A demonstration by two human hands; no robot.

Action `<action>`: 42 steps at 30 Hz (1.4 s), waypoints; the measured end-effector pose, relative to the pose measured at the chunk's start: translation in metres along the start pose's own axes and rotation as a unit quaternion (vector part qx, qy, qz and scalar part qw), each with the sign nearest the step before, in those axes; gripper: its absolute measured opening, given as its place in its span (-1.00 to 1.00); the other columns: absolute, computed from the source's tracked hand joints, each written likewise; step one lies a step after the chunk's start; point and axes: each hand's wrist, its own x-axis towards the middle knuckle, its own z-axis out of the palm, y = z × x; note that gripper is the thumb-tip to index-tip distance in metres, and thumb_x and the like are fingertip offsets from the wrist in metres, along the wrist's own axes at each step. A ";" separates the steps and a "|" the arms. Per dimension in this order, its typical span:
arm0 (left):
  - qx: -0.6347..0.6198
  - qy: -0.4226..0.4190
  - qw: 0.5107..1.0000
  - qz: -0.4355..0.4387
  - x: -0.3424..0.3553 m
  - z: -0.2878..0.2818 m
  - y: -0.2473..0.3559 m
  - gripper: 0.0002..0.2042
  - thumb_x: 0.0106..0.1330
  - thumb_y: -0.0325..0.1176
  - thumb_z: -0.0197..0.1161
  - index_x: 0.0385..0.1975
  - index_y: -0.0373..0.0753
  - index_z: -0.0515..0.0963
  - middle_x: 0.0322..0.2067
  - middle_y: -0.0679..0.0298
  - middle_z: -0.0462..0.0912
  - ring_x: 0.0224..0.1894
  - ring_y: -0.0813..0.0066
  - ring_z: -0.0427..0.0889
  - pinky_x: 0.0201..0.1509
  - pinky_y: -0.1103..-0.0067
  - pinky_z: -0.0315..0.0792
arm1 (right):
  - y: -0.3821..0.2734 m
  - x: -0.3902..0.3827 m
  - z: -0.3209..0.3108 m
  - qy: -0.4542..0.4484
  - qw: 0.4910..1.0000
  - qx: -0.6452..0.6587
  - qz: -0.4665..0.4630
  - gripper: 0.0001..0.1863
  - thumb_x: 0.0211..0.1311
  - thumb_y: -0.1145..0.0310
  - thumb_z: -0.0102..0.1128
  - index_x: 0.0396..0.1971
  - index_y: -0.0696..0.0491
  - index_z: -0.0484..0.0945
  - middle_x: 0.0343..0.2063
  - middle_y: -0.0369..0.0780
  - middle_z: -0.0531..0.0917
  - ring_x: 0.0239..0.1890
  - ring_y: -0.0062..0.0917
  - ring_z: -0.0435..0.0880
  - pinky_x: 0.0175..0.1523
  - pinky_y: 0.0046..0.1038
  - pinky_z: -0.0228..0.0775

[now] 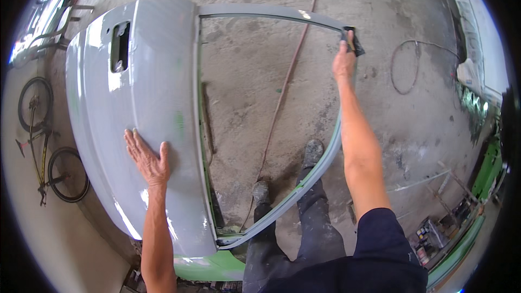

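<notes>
A grey car door [168, 92], patched with green here and there, lies in front of me with its skin up. My left hand [147, 158] rests flat on that skin, fingers spread and empty, below the handle opening [120, 47]. At the far right corner of the window frame [255, 11], my right hand [343, 61] is closed on a black sheet [357, 48] that looks like sandpaper. The sheet lies against the frame there. Part of it is hidden by my fingers.
A reddish hose [287, 78] runs along the concrete floor beneath the window opening. A bicycle [40, 146] leans at the left wall. Some cord lies looped [399, 89] on the right. Cans and bottles [423, 247] crowd a rack at the lower right, near a green panel [488, 168].
</notes>
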 end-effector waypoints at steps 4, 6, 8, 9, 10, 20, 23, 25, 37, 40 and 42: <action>-0.008 -0.019 0.999 -0.026 0.000 -0.001 0.002 0.01 0.47 0.39 0.04 0.61 -0.39 0.02 0.66 -0.07 -0.11 0.71 -0.01 -0.18 0.73 0.08 -0.26 | -0.035 0.015 0.009 0.100 0.988 -0.008 -0.114 -0.36 0.66 0.19 -0.27 0.57 0.22 0.18 0.60 0.00 0.21 0.66 -0.17 0.09 0.73 -0.27 -0.12; -0.003 -0.021 0.999 -0.031 0.000 -0.001 0.003 0.02 0.47 0.40 0.04 0.61 -0.39 0.01 0.66 -0.07 -0.12 0.71 -0.01 -0.19 0.73 0.08 -0.26 | -0.060 0.029 0.035 -0.025 0.975 -0.178 -0.131 -0.37 0.67 0.20 -0.27 0.56 0.26 0.18 0.59 0.03 0.22 0.65 -0.14 0.10 0.74 -0.25 -0.13; 0.000 -0.029 0.999 -0.030 0.001 -0.001 0.005 0.03 0.46 0.41 0.04 0.61 -0.39 0.01 0.66 -0.08 -0.12 0.71 -0.01 -0.20 0.73 0.08 -0.26 | -0.088 0.018 0.064 -0.041 0.951 -0.270 -0.146 -0.37 0.66 0.21 -0.25 0.53 0.31 0.21 0.57 0.08 0.22 0.64 -0.09 0.12 0.73 -0.19 -0.11; 0.002 -0.028 0.999 -0.031 0.001 -0.002 0.005 0.03 0.46 0.41 0.04 0.61 -0.39 0.01 0.66 -0.08 -0.12 0.71 -0.01 -0.20 0.73 0.08 -0.26 | -0.107 0.005 0.089 -0.013 0.955 -0.273 -0.116 -0.38 0.66 0.22 -0.22 0.50 0.33 0.23 0.56 0.11 0.22 0.63 -0.04 0.14 0.73 -0.15 -0.09; 0.006 -0.022 0.999 -0.034 0.001 -0.003 0.006 0.03 0.46 0.41 0.04 0.61 -0.38 0.01 0.66 -0.08 -0.12 0.71 -0.01 -0.20 0.73 0.07 -0.26 | -0.127 -0.008 0.108 -0.026 0.953 -0.249 -0.172 -0.39 0.65 0.23 -0.20 0.49 0.33 0.25 0.55 0.13 0.24 0.62 -0.02 0.16 0.72 -0.11 -0.05; -0.002 -0.041 0.998 -0.045 0.001 -0.004 0.004 0.06 0.43 0.42 0.08 0.61 -0.40 0.01 0.66 -0.09 -0.12 0.72 -0.03 -0.24 0.73 0.06 -0.27 | -0.275 -0.057 0.237 -0.236 0.948 0.017 -0.212 -0.31 0.70 0.12 -0.38 0.53 0.40 0.12 0.56 0.21 0.14 0.63 -0.01 0.13 0.75 -0.22 -0.15; -0.005 -0.039 0.998 -0.047 0.001 -0.006 0.006 0.06 0.42 0.41 0.10 0.60 -0.41 0.01 0.66 -0.10 -0.12 0.71 -0.03 -0.23 0.73 0.06 -0.27 | -0.286 -0.111 0.239 -0.167 0.948 -0.067 -0.262 -0.27 0.71 0.09 -0.39 0.54 0.44 0.05 0.59 0.26 0.02 0.64 0.04 0.04 0.74 -0.15 -0.18; -0.007 -0.024 0.999 -0.040 0.003 -0.008 0.008 0.02 0.45 0.37 0.10 0.61 -0.39 0.02 0.66 -0.09 -0.10 0.71 -0.02 -0.20 0.73 0.07 -0.27 | -0.280 -0.173 0.226 -0.167 0.952 -0.081 -0.242 -0.26 0.69 0.10 -0.34 0.53 0.46 0.05 0.57 0.30 0.02 0.63 0.09 0.05 0.73 -0.07 -0.17; -0.013 -0.021 0.999 -0.035 0.000 -0.008 0.007 0.02 0.42 0.35 0.17 0.58 -0.43 0.08 0.64 -0.14 -0.05 0.71 -0.06 -0.18 0.73 0.08 -0.24 | -0.258 -0.146 0.241 -0.201 0.960 0.091 -0.174 -0.24 0.70 0.07 -0.36 0.59 0.38 -0.10 0.62 0.18 -0.03 0.68 -0.06 -0.05 0.75 -0.19 -0.29; -0.011 -0.013 0.999 -0.038 0.000 -0.008 0.008 0.02 0.43 0.36 0.15 0.58 -0.43 0.08 0.64 -0.14 -0.04 0.70 -0.05 -0.16 0.73 0.09 -0.24 | -0.246 -0.219 0.221 -0.185 0.954 0.102 -0.213 -0.24 0.67 0.13 -0.34 0.59 0.38 -0.12 0.62 0.21 -0.04 0.68 0.01 -0.07 0.74 -0.09 -0.31; -0.001 -0.006 0.999 -0.036 0.001 -0.010 0.010 0.01 0.44 0.37 0.12 0.57 -0.44 0.08 0.63 -0.14 -0.03 0.70 -0.05 -0.15 0.73 0.09 -0.25 | -0.240 -0.312 0.190 -0.208 0.956 0.110 -0.176 -0.24 0.66 0.14 -0.33 0.60 0.38 -0.14 0.61 0.23 -0.06 0.68 0.07 -0.09 0.73 0.00 -0.33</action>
